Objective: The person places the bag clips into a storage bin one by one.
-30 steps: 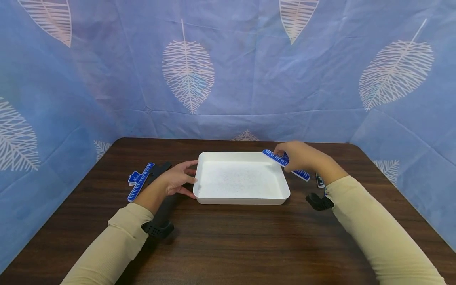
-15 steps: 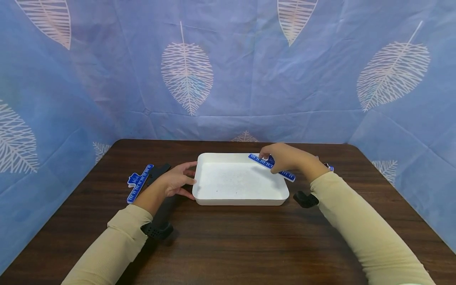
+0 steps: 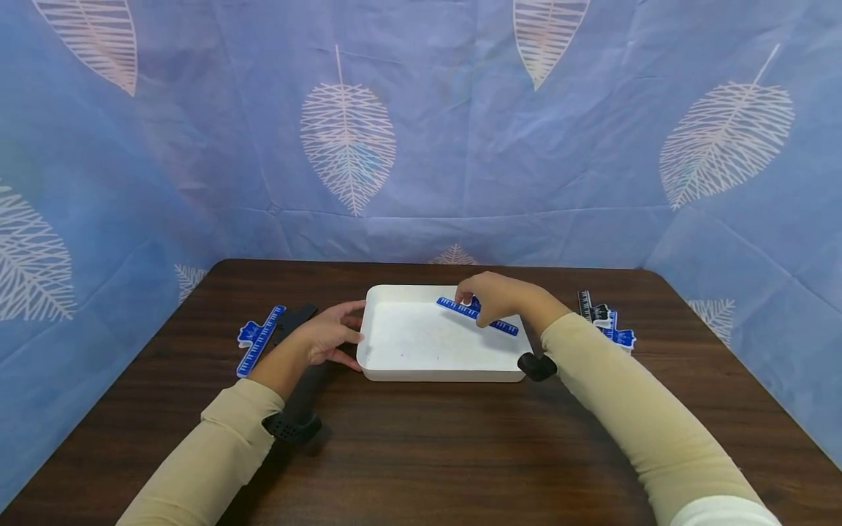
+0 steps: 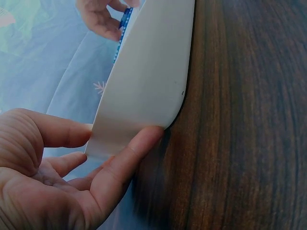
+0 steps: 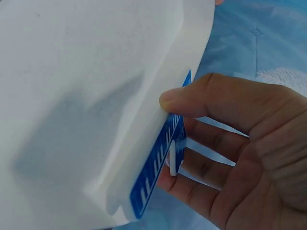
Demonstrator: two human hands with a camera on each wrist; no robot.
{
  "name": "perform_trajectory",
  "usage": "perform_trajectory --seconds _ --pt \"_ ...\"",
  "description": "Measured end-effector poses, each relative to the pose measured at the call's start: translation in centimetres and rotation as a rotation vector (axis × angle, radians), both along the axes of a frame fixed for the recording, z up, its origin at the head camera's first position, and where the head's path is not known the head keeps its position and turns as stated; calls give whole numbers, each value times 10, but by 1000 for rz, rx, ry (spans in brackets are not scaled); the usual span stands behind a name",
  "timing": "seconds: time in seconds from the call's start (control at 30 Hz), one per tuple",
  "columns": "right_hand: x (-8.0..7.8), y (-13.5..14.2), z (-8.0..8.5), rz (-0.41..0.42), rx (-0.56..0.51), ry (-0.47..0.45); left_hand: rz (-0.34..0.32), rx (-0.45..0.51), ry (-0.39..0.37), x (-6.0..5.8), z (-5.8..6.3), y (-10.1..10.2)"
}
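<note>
A white rectangular tray (image 3: 441,375) lies on the table. My left hand (image 3: 325,334) is at its left side, fingers spread; in the left wrist view the fingertips (image 4: 148,139) touch the outside of the tray wall (image 4: 144,72). Over the tray's right half, my right hand (image 3: 503,298) pinches a long blue clip (image 3: 506,328) printed with white piano keys. Seen from the right wrist, the thumb (image 5: 180,101) lies on the near side of the clip (image 5: 148,179) and the other fingers curl behind it. The clip casts a shadow on the tray floor.
Left of the tray are another blue piano-key clip (image 3: 261,341) and a black clip (image 3: 294,321), partly behind the left hand. To the right, black (image 3: 585,303) and blue clips (image 3: 620,336) lie close together on the brown table (image 3: 421,453). A blue leaf-patterned cloth (image 3: 460,146) hangs behind.
My right hand has carried the blue clip leftward from the tray's right edge to over its inside. The clips at the right have come into view. The left hand stays put.
</note>
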State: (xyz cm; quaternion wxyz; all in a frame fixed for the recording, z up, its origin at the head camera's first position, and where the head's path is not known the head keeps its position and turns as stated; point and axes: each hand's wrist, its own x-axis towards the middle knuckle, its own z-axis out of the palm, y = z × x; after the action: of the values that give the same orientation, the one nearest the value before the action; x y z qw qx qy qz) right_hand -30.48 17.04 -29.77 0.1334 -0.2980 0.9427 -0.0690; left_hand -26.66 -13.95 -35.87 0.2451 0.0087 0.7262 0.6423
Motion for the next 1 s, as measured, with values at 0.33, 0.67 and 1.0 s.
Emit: perform_trajectory --seconds 0.33,0.67,1.0 --pt "-15 -18 -13 18 24 -37 -6 15 10 0 0 0" --pt "-28 -22 -25 31 57 -29 -11 18 27 1 -1 0" --pt "-30 -28 -30 16 177 17 12 3 16 2 0 1"
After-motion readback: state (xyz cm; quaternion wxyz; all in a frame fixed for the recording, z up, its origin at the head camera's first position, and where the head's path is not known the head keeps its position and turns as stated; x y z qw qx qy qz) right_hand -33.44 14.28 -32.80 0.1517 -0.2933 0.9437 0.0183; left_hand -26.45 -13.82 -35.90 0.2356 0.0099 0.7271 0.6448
